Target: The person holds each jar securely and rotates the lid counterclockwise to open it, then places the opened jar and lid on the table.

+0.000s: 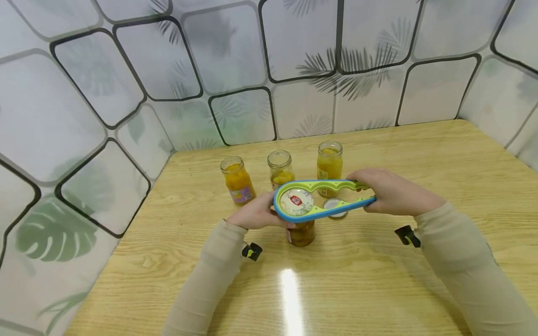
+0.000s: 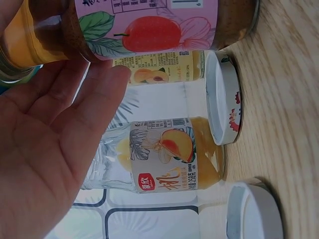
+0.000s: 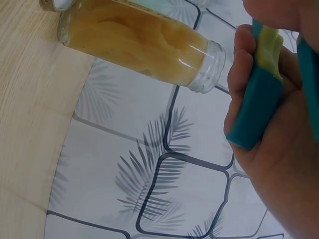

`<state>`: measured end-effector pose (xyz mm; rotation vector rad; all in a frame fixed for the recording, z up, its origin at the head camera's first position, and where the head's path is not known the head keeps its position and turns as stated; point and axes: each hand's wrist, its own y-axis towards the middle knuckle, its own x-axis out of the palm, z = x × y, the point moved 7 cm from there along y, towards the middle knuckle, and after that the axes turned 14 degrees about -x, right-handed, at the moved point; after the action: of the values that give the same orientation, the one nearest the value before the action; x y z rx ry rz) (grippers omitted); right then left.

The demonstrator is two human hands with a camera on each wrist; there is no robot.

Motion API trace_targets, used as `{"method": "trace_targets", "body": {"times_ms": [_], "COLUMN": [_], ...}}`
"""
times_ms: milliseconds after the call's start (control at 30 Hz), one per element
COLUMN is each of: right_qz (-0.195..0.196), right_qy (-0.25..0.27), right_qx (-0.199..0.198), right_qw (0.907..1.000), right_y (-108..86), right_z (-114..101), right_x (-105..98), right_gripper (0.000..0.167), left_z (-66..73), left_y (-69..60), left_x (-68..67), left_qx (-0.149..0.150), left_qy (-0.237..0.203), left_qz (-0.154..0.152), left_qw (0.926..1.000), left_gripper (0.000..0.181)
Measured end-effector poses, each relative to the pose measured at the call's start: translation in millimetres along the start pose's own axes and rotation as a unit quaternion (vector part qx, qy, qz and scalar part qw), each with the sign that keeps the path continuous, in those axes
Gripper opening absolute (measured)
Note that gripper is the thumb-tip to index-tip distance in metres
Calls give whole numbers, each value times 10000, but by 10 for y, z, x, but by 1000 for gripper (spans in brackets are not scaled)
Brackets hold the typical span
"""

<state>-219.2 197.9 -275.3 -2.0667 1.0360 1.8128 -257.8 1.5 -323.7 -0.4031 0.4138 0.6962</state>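
Note:
A jar (image 1: pixel 303 234) with brown contents and a pink label with a red fruit stands on the table, its printed lid (image 1: pixel 296 202) on. The looped head of a blue and green jar opener (image 1: pixel 319 213) surrounds that lid. My left hand (image 1: pixel 257 213) grips the jar just below the lid; in the left wrist view its fingers pass behind the glass. With my right hand (image 1: pixel 391 193) I hold the ends of the opener's two handles, which stand apart. The right wrist view shows fingers curled round one teal handle (image 3: pixel 256 107).
Three lidless jars stand behind: an orange one (image 1: pixel 238 182) at left, one with yellow fruit pieces (image 1: pixel 281 176) in the middle and a yellow one (image 1: pixel 329 163) at right. Loose white lids (image 2: pixel 224 99) lie on the wooden table (image 1: pixel 176 242). A patterned wall (image 1: pixel 239 116) rises behind.

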Motion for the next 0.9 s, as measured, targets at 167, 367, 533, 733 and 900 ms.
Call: {"method": "trace_targets", "body": {"times_ms": [167,367,533,733,900], "right_qz": [-149,-238,-203,-148,-176], "right_qy": [-88,-300,-721,-996,-1176], "right_qx": [256,279,144,19,-14], "right_qw": [9995,9989,9971,9949,9929], "right_y": [3,19,21,20,8], "right_z": [20,22,5,-23,-47], "right_x": [26,27,8,-2,-15], "right_gripper": [43,35,32,33,34], "left_z": [7,4,0,-52,15], "left_y": [2,-1,-4,-5,40], "left_x": [7,5,1,112,161], "left_qx": [42,54,138,-90,118], "left_qy": [-43,-91,-124,217,221], "left_qz": [-60,-98,-169,-532,-35], "left_qw": [10000,9999,9997,9983,9997], "left_gripper": [62,62,60,68,74]}}
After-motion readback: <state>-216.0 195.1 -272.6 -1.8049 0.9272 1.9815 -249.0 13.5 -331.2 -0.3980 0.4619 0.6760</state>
